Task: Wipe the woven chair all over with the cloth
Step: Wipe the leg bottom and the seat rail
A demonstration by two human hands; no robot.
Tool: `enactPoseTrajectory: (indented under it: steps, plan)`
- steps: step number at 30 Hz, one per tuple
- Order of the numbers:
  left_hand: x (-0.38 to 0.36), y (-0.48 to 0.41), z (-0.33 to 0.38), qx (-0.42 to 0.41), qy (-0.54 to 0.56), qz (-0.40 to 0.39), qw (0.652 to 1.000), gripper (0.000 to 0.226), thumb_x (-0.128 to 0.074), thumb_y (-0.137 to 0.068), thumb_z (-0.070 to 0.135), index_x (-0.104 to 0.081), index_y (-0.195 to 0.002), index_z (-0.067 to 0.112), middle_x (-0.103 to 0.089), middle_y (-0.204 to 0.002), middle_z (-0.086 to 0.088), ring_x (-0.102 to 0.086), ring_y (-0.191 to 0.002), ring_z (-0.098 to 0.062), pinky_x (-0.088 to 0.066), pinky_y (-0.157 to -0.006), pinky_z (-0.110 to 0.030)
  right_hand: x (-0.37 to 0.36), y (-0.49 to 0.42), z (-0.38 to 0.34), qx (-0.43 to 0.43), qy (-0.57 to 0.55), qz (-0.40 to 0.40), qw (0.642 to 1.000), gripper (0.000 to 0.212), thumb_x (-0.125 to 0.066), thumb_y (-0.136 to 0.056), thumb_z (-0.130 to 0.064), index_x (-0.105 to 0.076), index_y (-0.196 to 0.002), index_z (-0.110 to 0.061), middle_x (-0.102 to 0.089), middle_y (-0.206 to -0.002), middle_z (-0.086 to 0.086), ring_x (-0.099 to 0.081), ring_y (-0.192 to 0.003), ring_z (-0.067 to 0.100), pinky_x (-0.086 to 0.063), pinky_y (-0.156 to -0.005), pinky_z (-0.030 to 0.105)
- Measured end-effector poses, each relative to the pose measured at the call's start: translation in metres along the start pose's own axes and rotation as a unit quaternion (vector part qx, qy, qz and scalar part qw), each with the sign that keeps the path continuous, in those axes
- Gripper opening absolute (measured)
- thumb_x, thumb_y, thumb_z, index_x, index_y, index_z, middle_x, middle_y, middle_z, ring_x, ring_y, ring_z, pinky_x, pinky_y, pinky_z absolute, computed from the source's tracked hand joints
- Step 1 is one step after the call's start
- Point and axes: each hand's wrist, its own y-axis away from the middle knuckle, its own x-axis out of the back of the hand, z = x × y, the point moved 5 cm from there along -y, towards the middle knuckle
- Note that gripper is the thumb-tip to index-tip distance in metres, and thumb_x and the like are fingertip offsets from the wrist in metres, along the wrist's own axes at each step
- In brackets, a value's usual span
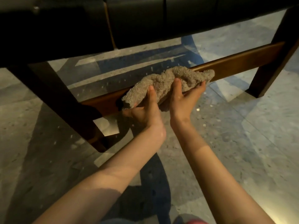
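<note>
Grey speckled floor (242, 143) lies nearest. Above it the left hand (145, 110) and right hand (182, 101) both grip a bunched tan cloth (168, 81) (thumbs on top, fingers beneath), held against the low wooden rail (234, 65) of the chair (53, 94), below its dark seat (129, 21).

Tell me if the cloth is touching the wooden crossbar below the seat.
Touching. In the head view the cloth lies draped over the crossbar, gripped by the left hand and right hand.
</note>
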Motion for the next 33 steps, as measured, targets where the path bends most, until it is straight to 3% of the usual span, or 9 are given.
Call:
enactPoseTrajectory:
  steps: [5,8,13,17,25,28,33]
  plan:
    - [-0.065,0.042,-0.014,0.005,0.045,-0.04,0.998,0.088,-0.077,-0.077,0.028,-0.014,-0.139,0.02,-0.035,-0.142,-0.005,-0.042,-0.123,-0.015,-0.033,-0.103,-0.028,0.051,-0.064,-0.017,0.038,0.001,0.024,0.999,0.041,-0.062,-0.089,-0.006,-0.04,-0.124,-0.011,-0.055,-0.124,0.014,-0.055,-0.115,0.024,-0.044,-0.101,0.046]
    - [-0.105,0.063,-0.023,0.007,0.045,-0.072,0.996,0.089,-0.075,-0.079,0.028,-0.012,-0.141,0.016,-0.03,-0.146,-0.01,-0.04,-0.129,-0.024,-0.034,-0.108,-0.038,0.08,-0.099,-0.033,0.054,0.018,0.024,0.998,0.03,-0.061,-0.089,-0.003,-0.049,-0.115,-0.011,-0.061,-0.114,0.011,-0.061,-0.106,0.02,-0.049,-0.098,0.041]
    - [-0.162,0.094,-0.036,-0.002,0.007,-0.105,0.994,0.079,-0.071,-0.083,0.027,-0.023,-0.143,0.005,-0.023,-0.144,-0.014,-0.035,-0.13,-0.028,-0.032,-0.108,-0.038,0.12,-0.151,-0.049,0.03,0.014,0.029,0.999,0.04,-0.061,-0.089,0.0,-0.049,-0.126,0.007,-0.06,-0.12,0.022,-0.061,-0.11,0.028,-0.051,-0.094,0.037]
    - [-0.187,0.108,-0.048,0.009,0.019,-0.135,0.991,0.078,-0.069,-0.085,0.027,-0.022,-0.145,0.007,-0.023,-0.145,-0.007,-0.034,-0.129,-0.026,-0.032,-0.106,-0.034,0.14,-0.179,-0.053,0.011,0.027,0.022,0.999,0.044,-0.062,-0.088,0.0,-0.048,-0.129,0.005,-0.061,-0.119,0.02,-0.062,-0.11,0.027,-0.051,-0.094,0.039]
    - [-0.191,0.106,-0.049,-0.007,0.028,-0.146,0.989,0.067,-0.069,-0.085,0.025,-0.035,-0.14,0.006,-0.029,-0.142,-0.014,-0.04,-0.128,-0.026,-0.036,-0.102,-0.031,0.143,-0.177,-0.048,-0.006,0.028,0.004,1.0,0.049,-0.061,-0.09,-0.001,-0.042,-0.135,0.003,-0.055,-0.128,0.025,-0.057,-0.117,0.033,-0.047,-0.099,0.047]
    - [-0.177,0.1,-0.046,0.005,0.033,-0.129,0.991,0.072,-0.071,-0.084,0.026,-0.03,-0.139,0.006,-0.035,-0.138,-0.01,-0.043,-0.124,-0.026,-0.037,-0.094,-0.027,0.136,-0.163,-0.044,-0.014,0.028,0.002,1.0,0.049,-0.061,-0.089,0.0,-0.043,-0.134,0.003,-0.054,-0.13,0.023,-0.055,-0.119,0.032,-0.046,-0.101,0.047]
    - [-0.13,0.072,-0.033,-0.003,0.024,-0.09,0.996,0.085,-0.074,-0.08,0.027,-0.017,-0.138,0.004,-0.038,-0.14,-0.018,-0.045,-0.125,-0.029,-0.038,-0.106,-0.042,0.102,-0.112,-0.026,-0.013,0.015,-0.03,0.999,0.052,-0.064,-0.088,-0.002,-0.043,-0.136,0.0,-0.056,-0.129,0.02,-0.057,-0.117,0.028,-0.048,-0.099,0.044]
